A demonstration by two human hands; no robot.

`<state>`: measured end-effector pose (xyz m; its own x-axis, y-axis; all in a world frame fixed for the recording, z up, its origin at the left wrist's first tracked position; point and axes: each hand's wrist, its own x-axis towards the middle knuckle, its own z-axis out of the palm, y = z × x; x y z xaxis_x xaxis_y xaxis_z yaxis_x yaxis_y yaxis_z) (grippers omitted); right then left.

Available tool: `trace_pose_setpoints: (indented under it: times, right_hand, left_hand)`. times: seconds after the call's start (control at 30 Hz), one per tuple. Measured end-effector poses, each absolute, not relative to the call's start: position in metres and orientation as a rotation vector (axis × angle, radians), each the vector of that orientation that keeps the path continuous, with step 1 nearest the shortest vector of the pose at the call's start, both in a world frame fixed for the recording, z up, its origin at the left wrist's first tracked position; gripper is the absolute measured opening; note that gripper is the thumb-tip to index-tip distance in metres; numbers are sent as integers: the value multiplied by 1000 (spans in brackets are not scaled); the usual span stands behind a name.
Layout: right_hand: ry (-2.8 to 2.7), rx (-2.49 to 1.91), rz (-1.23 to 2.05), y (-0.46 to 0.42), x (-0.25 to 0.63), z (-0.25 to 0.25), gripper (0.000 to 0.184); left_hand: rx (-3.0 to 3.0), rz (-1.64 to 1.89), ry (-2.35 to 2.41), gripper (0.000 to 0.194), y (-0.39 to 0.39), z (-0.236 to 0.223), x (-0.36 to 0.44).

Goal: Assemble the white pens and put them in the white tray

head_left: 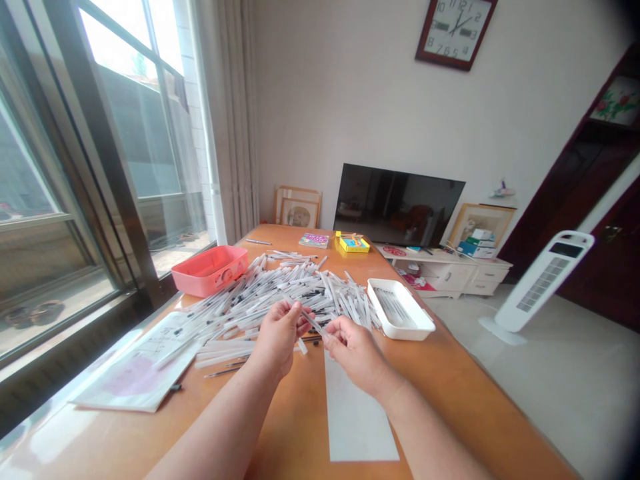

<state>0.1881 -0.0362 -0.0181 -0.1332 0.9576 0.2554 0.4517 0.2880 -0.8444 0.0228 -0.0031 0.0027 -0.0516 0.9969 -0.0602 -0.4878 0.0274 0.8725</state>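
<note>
My left hand [281, 335] and my right hand [356, 355] are both closed on a slim, translucent pen [314, 324], one at each end. It slants between them above the table, and the fingers cover part of it. Right behind the hands lies a heap of whitish pen parts [280, 287], with black bits among them. Several loose white tubes [225, 350] and thin dark refills [225, 370] lie left of my left hand. Below my right hand is a blank white paper strip [357, 420].
A white tray [425, 325] with thin refills stands at the right table edge [480, 393]. At the left are a pink basket [200, 285] and a booklet [115, 383]. Farther back sit a yellow box [354, 247] and a colourful booklet [314, 241].
</note>
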Motion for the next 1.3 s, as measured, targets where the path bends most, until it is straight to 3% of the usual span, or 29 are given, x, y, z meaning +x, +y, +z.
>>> trace_pose_setpoints:
  times: [1.3]
  right_hand:
    - [-1428,-1083,919,-42,184,-4,24]
  left_hand:
    - [713,1375,813,31,-17,7,36]
